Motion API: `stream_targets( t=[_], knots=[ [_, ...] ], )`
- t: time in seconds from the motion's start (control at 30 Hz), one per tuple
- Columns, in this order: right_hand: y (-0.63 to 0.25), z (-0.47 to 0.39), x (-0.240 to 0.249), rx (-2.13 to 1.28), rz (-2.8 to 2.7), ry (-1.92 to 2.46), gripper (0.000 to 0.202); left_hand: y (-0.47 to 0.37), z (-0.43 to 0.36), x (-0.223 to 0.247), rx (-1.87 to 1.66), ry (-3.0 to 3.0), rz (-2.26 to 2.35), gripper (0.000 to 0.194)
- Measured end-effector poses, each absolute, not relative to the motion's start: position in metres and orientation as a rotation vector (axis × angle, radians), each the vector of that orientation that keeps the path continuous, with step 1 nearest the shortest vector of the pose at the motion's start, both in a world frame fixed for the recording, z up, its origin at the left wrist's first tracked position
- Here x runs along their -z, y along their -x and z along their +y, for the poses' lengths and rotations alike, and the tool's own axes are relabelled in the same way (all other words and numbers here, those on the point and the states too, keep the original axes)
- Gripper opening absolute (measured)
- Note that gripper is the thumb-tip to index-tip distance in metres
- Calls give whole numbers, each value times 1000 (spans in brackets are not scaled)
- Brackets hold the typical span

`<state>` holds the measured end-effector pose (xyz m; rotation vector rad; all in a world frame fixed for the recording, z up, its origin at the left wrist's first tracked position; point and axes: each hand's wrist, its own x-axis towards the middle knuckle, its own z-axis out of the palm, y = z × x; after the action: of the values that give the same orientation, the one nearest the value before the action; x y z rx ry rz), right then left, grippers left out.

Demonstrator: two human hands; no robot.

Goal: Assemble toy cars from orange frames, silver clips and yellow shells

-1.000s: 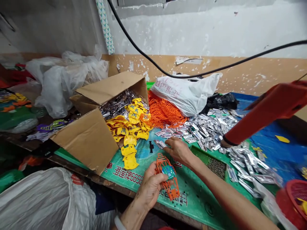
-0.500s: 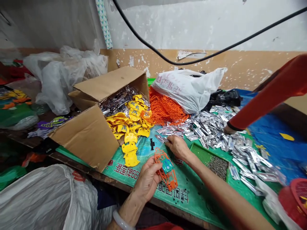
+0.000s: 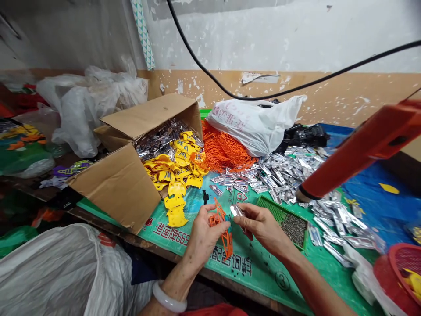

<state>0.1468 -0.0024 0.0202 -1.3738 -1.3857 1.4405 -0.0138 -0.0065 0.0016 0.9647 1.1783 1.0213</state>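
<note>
Near the table's front edge, my left hand [image 3: 208, 232] is closed on an orange plastic toy car frame [image 3: 226, 240], which is turned edge-on. A bit of its teal insert shows by my thumb. My right hand [image 3: 261, 221] pinches a shiny silver plastic piece [image 3: 236, 211] just right of the frame. Whether the two parts touch I cannot tell. A small black part [image 3: 205, 197] lies on the green sheet beyond my left hand. To the right of my right hand sits a green tray [image 3: 274, 210] of small dark metal pieces, perhaps screws.
A heap of silver parts [image 3: 279, 175] spreads behind the tray. A red electric screwdriver [image 3: 355, 151] hangs over it at right. Yellow panels [image 3: 177, 199] spill from a cardboard box [image 3: 118, 188]. Orange frames [image 3: 226, 151] lie under a white bag [image 3: 253, 125]. A red basket [image 3: 391, 272] stands at right.
My right hand has picked up a silver piece from the heap's edge and brought it toward me, beside the frame. My left hand has turned the orange frame edge-on. The red screwdriver has swung.
</note>
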Motion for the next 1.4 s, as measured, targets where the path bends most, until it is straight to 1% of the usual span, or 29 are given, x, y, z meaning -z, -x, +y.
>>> stream_targets(
  t=[0.17,0.23,0.33,0.47,0.57,0.67,0.77,0.83,0.93,1.03,1.1,1.2,1.3,1.4],
  knots=[
    [-140,-16,-13,-1411,-1267,1364,37,8,-9,-5,-1039,-1285,1430,34],
    [-136,-21,-11,-1345,-1242,1365,37,7,-11,-5,-1014,-1371,1446,28],
    [-130,-27,-9,-1178,-1306,1338,32,7,-12,-4,-994,-1413,1376,23],
    [-127,-33,-5,-937,-1462,1329,26,6,-12,2,-984,-1323,1189,27],
    [-124,-33,0,-821,-1463,1334,23,3,-13,5,-1025,-1222,1123,40],
    [-123,-33,3,-881,-1391,1351,25,-2,-16,5,-1074,-1288,1245,52],
    [-124,-35,1,-1122,-1257,1383,33,-8,-21,4,-1094,-1424,1301,51],
    [-127,-36,-2,-1245,-1190,1344,34,-11,-24,6,-1139,-1483,1262,51],
    [-132,-36,-3,-1328,-1161,1243,27,-15,-29,9,-1148,-1571,1247,53],
    [-136,-37,-1,-1426,-1123,1189,22,-17,-30,11,-1070,-1728,1265,57],
    [-137,-38,0,-1497,-1082,1168,24,-17,-30,13,-1018,-1832,1237,60],
    [-139,-39,-3,-1585,-1071,1133,32,-15,-28,15,-983,-1923,1188,62],
    [-143,-41,-7,-1504,-1257,1182,35,-12,-27,13,-995,-1904,1168,57],
    [-147,-44,-5,-1201,-1412,1381,39,-10,-27,8,-997,-1775,1131,47]
  ],
)
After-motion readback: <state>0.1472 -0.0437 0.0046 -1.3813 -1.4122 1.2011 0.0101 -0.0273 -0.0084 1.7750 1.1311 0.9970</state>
